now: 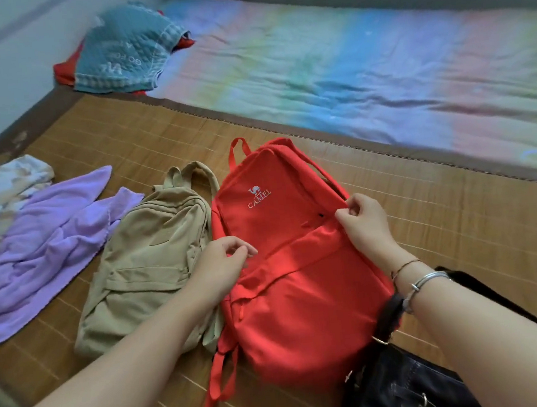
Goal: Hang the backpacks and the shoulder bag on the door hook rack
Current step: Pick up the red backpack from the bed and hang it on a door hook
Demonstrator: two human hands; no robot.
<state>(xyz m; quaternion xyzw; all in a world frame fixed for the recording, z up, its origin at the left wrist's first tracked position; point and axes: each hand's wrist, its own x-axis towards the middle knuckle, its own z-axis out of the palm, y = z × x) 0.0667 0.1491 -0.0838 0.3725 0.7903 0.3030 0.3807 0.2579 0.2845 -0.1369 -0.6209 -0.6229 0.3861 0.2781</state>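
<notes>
On mat (423, 209): khaki backpack (142, 263) touching red backpack (300, 281); black bag (403, 386) overlapping

Woven bamboo mat (423, 209) spread across the bed, pastel rainbow sheet (362, 65) along its far edge, lilac cloth (43, 242) crumpled on its left, teal quilted blanket (127, 50) at its far-left corner

Head camera looks down, close over the bed mat (423, 209)

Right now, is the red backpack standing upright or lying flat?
Lying flat: the red backpack rests logo-up on the bamboo mat, top handle pointing away.
</notes>
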